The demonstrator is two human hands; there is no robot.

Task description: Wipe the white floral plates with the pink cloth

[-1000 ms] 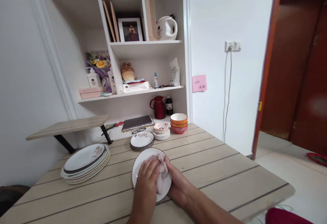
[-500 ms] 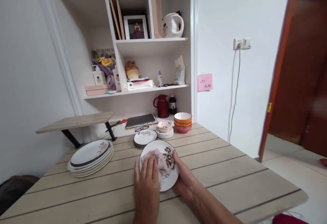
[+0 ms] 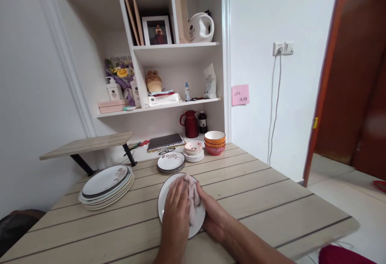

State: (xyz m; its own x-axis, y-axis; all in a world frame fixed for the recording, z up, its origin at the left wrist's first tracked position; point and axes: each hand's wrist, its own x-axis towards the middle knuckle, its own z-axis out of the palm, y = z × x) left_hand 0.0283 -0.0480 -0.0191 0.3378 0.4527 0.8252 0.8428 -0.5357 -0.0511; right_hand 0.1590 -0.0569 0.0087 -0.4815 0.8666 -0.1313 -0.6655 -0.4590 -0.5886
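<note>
A round white plate point(image 3: 164, 197) with a thin dark rim is held tilted over the table's front middle. My right hand point(image 3: 214, 215) grips its right edge, thumb on top and the other fingers underneath. On the plate's face lies a crumpled pale pink cloth point(image 3: 193, 195). My left hand point(image 3: 175, 205) presses flat on that cloth, fingers together and stretched forward. The cloth and my hands cover most of the plate's face. Just behind is a small stack of flower-patterned plates point(image 3: 171, 162).
Larger stacked plates point(image 3: 105, 181) stand at the left, in front of a low wooden riser point(image 3: 87, 144). Small dishes point(image 3: 193, 153) and stacked bowls point(image 3: 214, 143) sit at the back. A red jug point(image 3: 191, 124) and a laptop point(image 3: 165, 142) are below the shelves.
My left hand and the cloth have shifted right across the plate, covering the brown flower pattern. The plate has come slightly nearer and to the left, with my right hand still on it.
</note>
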